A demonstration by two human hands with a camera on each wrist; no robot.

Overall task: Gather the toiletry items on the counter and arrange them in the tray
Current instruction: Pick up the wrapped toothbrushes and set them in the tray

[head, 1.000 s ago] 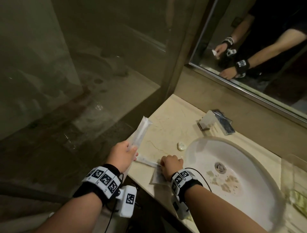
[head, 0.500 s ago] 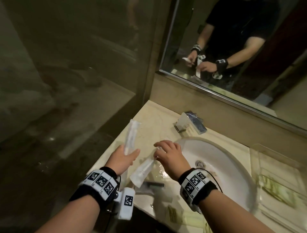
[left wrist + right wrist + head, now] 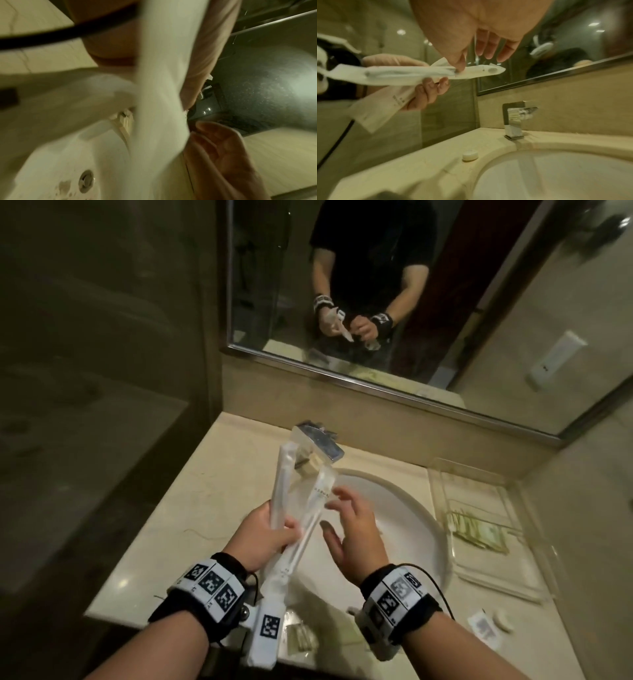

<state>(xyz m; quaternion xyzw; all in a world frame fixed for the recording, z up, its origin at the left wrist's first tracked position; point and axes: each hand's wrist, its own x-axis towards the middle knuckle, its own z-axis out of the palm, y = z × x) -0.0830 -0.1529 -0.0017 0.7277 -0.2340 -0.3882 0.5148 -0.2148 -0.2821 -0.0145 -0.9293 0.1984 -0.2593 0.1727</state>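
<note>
My left hand (image 3: 282, 525) grips two long white wrapped packets that fan out in a V over the sink: one packet (image 3: 285, 474) leans toward the tap, the other packet (image 3: 320, 498) angles right. My right hand (image 3: 334, 510) hovers beside them, fingers spread; in the right wrist view its thumb meets a packet (image 3: 479, 71). The left wrist view is blurred, with a packet (image 3: 159, 94) filling its middle. The clear tray (image 3: 493, 587) sits right of the sink and holds greenish sachets (image 3: 476, 534).
A chrome tap (image 3: 318, 446) stands behind the white basin (image 3: 404, 515). Small sachets (image 3: 301, 642) lie on the counter's front edge. A round white piece (image 3: 501, 619) and a flat sachet (image 3: 483, 628) lie front right, another round piece (image 3: 470, 155) left of the basin. A mirror (image 3: 376, 302) is ahead.
My right hand lifted a second packet off the counter, passed it to my left hand and let go. Both hands rose over the basin, and the view swung toward the mirror.
</note>
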